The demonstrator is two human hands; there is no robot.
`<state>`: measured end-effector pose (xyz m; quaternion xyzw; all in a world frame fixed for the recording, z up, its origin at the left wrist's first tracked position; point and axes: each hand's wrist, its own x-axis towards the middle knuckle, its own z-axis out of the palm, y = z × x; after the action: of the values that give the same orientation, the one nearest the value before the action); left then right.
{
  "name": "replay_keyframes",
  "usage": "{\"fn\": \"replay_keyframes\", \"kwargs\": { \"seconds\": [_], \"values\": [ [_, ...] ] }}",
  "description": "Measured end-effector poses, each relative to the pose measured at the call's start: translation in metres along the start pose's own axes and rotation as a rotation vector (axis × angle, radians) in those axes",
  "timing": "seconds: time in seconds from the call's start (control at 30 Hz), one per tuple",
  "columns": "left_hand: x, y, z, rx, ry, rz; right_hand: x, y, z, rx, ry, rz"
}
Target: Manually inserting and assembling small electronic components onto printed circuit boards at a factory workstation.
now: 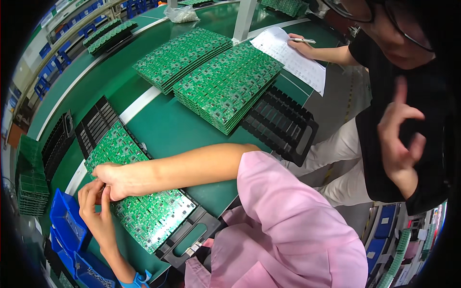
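Pink sleeve (297,206), one: worn on the right arm, reaching across from the lower right. Blue wristband (140,279), one: on the left wrist.
Left hand (95,209): fingers bent, tips bunched against the right hand (111,181), itself curled downward, over the board's left edge. Whether either pinches anything: cannot tell.
Board (153,218), one: green, populated, lying lengthwise on a slotted black rack (98,126), beneath both hands.
Blue bins (68,218), several: beside the left hand; the lowest holds small parts.
Green bench (163,125): under the rack.
Two board stacks (182,57), side by side, beyond the right forearm; the right one overlaps a second rack (302,139).
Paper (297,62), one: beside that stack; a co-worker's hand (301,46) rests there with a pen (307,40).
Clear bag (182,15), one: pale contents, far edge.
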<state>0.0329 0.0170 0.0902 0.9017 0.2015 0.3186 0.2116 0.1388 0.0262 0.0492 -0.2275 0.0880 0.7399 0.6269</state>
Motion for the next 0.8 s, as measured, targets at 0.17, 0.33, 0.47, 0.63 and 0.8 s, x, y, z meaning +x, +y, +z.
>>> {"fn": "replay_keyframes", "kwargs": {
  "seconds": [0.17, 0.33, 0.47, 0.63, 0.8],
  "values": [
    [-0.001, 0.0, -0.004, -0.014, -0.014, -0.001, 0.003, 0.001, -0.002, -0.004, -0.046, 0.013],
    [-0.001, -0.002, -0.008, 0.09, -0.016, 0.173, -0.004, 0.005, 0.001, -0.032, -0.032, -0.026],
    [-0.001, 0.001, -0.011, 0.078, -0.04, 0.211, -0.015, 0.007, 0.002, -0.054, -0.021, -0.058],
    [-0.003, 0.0, -0.01, 0.165, -0.006, 0.272, -0.019, 0.009, 0.007, -0.08, -0.008, -0.097],
    [-0.003, -0.001, -0.01, 0.191, 0.028, 0.328, -0.021, 0.014, 0.012, -0.101, 0.008, -0.127]
  ]
}}
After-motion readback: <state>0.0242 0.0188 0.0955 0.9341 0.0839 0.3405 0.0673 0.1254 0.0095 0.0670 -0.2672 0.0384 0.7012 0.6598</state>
